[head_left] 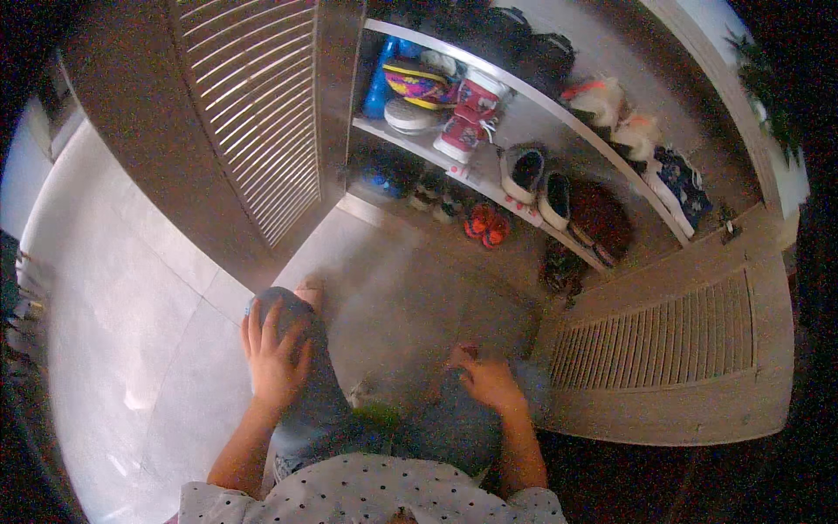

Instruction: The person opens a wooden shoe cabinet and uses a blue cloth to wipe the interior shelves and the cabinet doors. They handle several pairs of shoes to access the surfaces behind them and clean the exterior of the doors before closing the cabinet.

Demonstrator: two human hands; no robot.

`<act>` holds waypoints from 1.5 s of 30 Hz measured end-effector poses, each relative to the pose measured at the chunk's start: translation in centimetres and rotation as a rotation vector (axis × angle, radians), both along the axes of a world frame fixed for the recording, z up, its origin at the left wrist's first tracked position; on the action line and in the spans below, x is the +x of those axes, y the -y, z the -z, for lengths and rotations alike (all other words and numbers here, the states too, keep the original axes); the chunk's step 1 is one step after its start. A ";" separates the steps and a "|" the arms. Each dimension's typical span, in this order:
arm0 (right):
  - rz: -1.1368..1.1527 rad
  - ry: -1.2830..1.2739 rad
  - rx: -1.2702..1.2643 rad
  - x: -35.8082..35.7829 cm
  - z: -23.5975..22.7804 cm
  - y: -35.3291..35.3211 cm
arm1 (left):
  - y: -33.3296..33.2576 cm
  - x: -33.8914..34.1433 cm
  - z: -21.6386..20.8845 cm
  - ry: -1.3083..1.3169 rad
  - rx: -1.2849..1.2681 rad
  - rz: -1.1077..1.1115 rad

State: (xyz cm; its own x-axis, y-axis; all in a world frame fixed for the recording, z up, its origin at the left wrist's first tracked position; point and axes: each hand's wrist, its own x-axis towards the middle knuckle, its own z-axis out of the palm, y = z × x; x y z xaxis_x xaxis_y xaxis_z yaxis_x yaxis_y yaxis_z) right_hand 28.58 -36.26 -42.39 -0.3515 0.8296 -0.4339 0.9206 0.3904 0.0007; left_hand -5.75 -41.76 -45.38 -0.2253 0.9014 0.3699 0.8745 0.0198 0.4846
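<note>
My left hand lies on my left knee, its fingers spread over the dark jeans. Above my right leg is my right hand, fingers pointing inward and partly apart; nothing clear is in it. A small dark red patch shows by its fingertips, too blurred to name. In front stands a cabinet with shoes on its shelves. The middle shelf bears a pair of red patterned shoes, a colourful shoe and a pair of dark shoes with pale rims. Neither hand touches the shoes.
Slatted cabinet doors stand open at the left and right. Orange-red shoes sit at the cabinet's bottom. White-and-orange shoes and dark patterned shoes are on the upper shelf. Pale floor tiles spread to the left.
</note>
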 end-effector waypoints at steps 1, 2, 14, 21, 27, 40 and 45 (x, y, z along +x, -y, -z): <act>-0.020 0.015 0.011 -0.4 0.1 0.1 | 0.1 -0.5 -0.2 0.013 0.011 0.002; -0.008 0.064 -0.044 -0.8 0.1 -0.1 | 0.1 -1.0 -0.4 0.026 0.022 0.005; 0.023 0.163 -0.239 0.6 4.2 -3.0 | 0.4 -0.4 0.1 0.168 0.142 -0.046; -0.016 0.207 -0.223 0.4 2.9 -4.7 | -1.7 0.8 1.3 0.191 0.191 -0.080; -0.047 0.162 -0.051 2.7 5.8 -5.3 | -3.2 1.8 0.9 0.128 0.218 -0.058; -0.085 0.183 0.035 1.0 6.2 -6.8 | -4.3 1.0 2.0 0.092 0.186 -0.035; -0.084 0.082 0.093 1.0 8.2 -6.6 | -5.4 0.5 2.3 0.120 0.152 -0.023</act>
